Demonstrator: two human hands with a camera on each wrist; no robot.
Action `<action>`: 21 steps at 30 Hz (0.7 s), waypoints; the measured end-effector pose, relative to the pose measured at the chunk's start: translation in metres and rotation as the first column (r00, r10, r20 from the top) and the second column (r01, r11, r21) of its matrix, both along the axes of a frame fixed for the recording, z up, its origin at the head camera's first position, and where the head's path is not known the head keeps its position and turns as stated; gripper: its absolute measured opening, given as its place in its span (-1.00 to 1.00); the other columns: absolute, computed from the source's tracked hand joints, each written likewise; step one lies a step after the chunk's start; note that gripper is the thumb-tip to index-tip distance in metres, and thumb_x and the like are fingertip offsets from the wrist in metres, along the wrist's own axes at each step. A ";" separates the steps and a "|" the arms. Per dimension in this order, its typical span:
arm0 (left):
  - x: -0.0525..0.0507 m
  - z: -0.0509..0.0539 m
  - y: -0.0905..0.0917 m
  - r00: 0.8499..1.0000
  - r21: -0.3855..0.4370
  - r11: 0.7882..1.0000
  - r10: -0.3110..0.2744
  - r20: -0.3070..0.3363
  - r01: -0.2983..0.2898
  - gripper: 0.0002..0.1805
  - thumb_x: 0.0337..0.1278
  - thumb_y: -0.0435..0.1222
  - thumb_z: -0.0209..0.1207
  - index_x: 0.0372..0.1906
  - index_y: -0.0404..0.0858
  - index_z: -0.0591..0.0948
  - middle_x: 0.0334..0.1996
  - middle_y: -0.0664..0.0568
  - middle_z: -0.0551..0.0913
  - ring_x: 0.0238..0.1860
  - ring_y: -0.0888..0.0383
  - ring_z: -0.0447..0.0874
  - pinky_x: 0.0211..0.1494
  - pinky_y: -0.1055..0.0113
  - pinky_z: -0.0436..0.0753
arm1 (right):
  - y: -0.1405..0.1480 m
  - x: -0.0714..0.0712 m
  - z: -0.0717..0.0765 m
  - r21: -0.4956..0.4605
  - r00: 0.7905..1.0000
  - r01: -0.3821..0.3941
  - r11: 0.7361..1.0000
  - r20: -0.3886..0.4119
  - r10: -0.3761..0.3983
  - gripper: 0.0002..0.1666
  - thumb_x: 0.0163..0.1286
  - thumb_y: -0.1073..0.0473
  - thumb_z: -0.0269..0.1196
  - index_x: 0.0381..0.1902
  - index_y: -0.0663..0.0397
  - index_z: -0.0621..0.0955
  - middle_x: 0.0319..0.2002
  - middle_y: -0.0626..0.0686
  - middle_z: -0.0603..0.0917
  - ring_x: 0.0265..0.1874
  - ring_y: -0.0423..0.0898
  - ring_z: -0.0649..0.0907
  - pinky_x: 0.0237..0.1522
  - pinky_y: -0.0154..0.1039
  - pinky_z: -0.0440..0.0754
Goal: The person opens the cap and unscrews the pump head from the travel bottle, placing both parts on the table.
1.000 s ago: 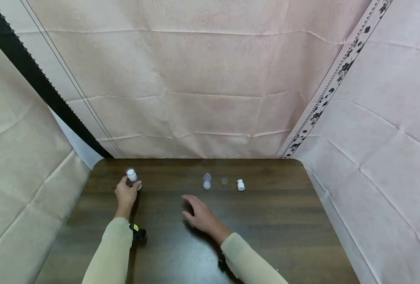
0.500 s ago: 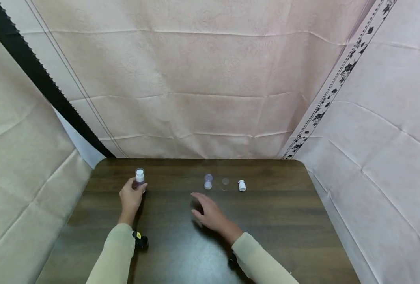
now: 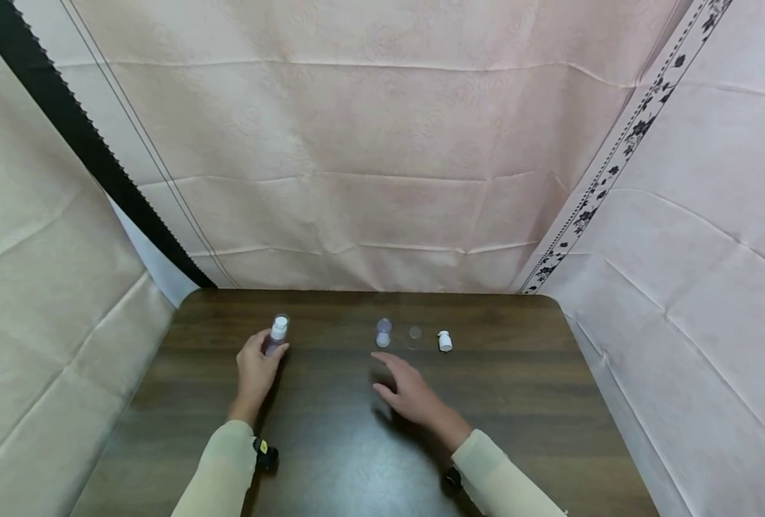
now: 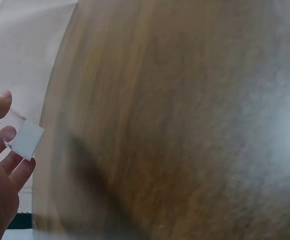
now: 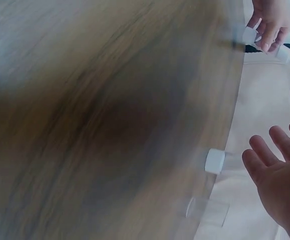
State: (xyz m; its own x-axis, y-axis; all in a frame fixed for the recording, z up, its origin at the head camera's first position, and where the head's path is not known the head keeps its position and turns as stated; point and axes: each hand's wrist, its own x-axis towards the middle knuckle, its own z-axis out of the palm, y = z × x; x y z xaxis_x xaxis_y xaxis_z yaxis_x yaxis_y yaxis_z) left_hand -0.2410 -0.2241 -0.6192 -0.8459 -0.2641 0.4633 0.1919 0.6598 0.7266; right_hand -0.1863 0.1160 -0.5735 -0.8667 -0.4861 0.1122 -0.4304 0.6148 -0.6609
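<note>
My left hand (image 3: 257, 370) grips a small clear bottle (image 3: 277, 337) with a white pump-like top, above the left part of the table. In the left wrist view its white end part (image 4: 27, 140) shows beside the fingers. My right hand (image 3: 414, 391) hovers over the table with fingers spread and nothing in it. Just beyond that hand stands a small clear container with a white base (image 3: 383, 338). A clear cylindrical cap (image 3: 415, 333) stands to its right, and farther right is a white pump head (image 3: 444, 342). The right wrist view also shows the clear cap (image 5: 207, 211).
The brown wooden table (image 3: 330, 431) has rounded far corners. Pale cloth (image 3: 369, 179) hangs behind it and at both sides. Each wrist wears a small dark camera, such as the left wrist camera (image 3: 267, 456).
My left hand has carried the bottle to the right and slightly nearer. My right hand has moved right, closer to the small items, still holding nothing.
</note>
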 end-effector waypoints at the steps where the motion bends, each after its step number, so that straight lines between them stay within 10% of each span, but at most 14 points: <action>1: 0.001 0.000 0.002 1.000 -0.015 1.000 -0.007 -0.017 0.006 -0.56 -0.08 -0.43 0.57 -0.05 -0.45 0.69 -0.18 -0.37 0.72 -0.15 -0.33 0.72 -0.05 -0.21 0.64 | 0.003 0.001 0.001 -0.001 1.000 0.002 1.000 0.002 -0.002 -0.28 0.54 0.09 0.27 0.56 0.02 0.32 0.51 0.06 0.40 0.49 0.06 0.41 0.40 0.12 0.46; 12: 0.015 0.008 0.034 0.988 -0.188 0.975 -0.134 -0.079 0.117 -0.54 -0.11 -0.39 0.59 -0.04 -0.36 0.69 -0.17 -0.22 0.69 -0.15 -0.18 0.73 -0.07 -0.11 0.72 | 0.028 0.007 0.003 -0.029 0.998 0.054 0.998 -0.042 -0.055 -0.26 0.49 0.10 0.32 0.54 0.03 0.35 0.47 0.07 0.46 0.39 0.07 0.53 0.32 0.10 0.55; 21: 0.027 0.010 0.064 0.956 -0.377 0.908 -0.255 -0.144 0.186 -0.47 -0.23 -0.38 0.65 -0.04 -0.36 0.71 -0.18 -0.18 0.69 -0.15 -0.14 0.69 -0.11 -0.03 0.72 | 0.048 0.012 0.003 -0.049 0.991 0.120 0.992 -0.062 -0.123 -0.26 0.45 0.12 0.37 0.51 -0.05 0.39 0.45 0.07 0.49 0.32 0.06 0.59 0.24 0.11 0.59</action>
State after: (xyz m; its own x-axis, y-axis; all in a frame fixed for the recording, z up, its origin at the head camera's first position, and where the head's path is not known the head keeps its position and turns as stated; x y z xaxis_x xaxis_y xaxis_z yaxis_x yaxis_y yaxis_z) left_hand -0.2142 -0.1597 -0.6096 -0.7528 0.1307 0.6452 0.4707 0.7920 0.3887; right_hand -0.1747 0.1640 -0.5702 -0.9091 -0.3710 0.1894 -0.3973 0.6352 -0.6623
